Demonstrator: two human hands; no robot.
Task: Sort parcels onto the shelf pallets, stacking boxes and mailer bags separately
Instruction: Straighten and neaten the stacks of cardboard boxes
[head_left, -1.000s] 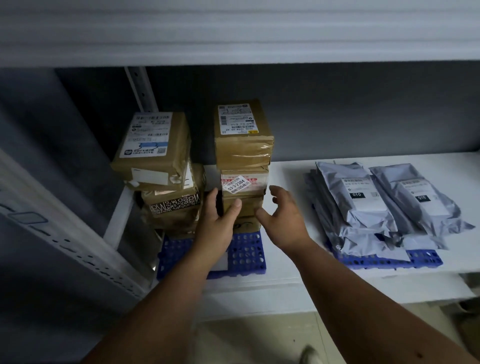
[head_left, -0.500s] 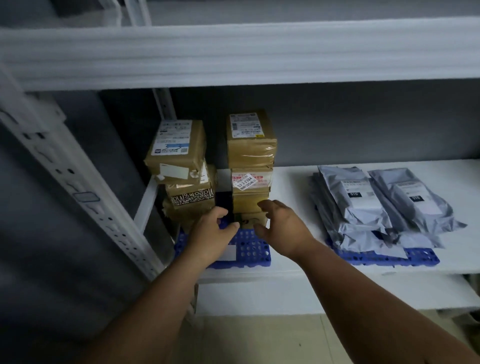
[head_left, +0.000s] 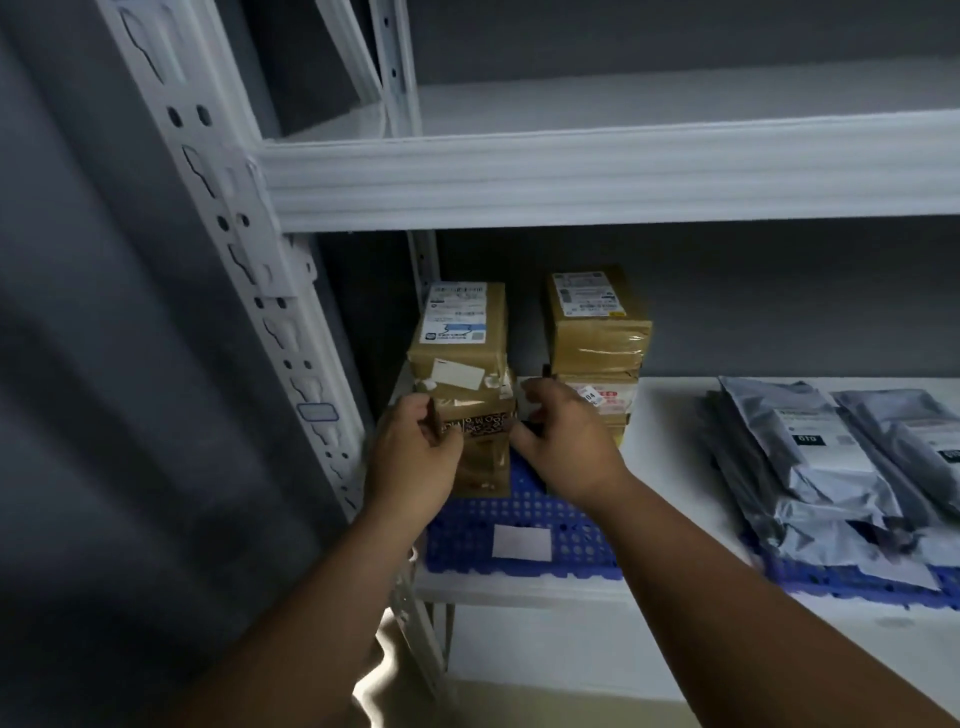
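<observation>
Both hands were at the left stack (head_left: 462, 395) of brown boxes on the blue pallet (head_left: 524, 535), low on the shelf (head_left: 670, 415). The left hand (head_left: 415, 462) had its fingers curled round the left side of the printed box (head_left: 475, 431) in the middle of that stack, thumb toward its front; the right hand (head_left: 566, 447) gripped the right side, fingers bent in behind the corner. A labelled box (head_left: 460, 332) sat on top of the printed one, and a second stack (head_left: 597, 343) stood just beside, to the right. The grey mailer bags (head_left: 810, 467) lay apart on their own pallet further right.

The boxes looked like taped cardboard: stiff, probably light to moderate in weight, with glossy tape that could slip under the fingers. A two-sided squeeze on opposite faces seemed the sound hold, low enough to steady what rode above. The top box seemed to sit a little askew, so shifting the one under it risked tipping it off. The bags, by contrast, looked soft and slick, best lifted flat from beneath
</observation>
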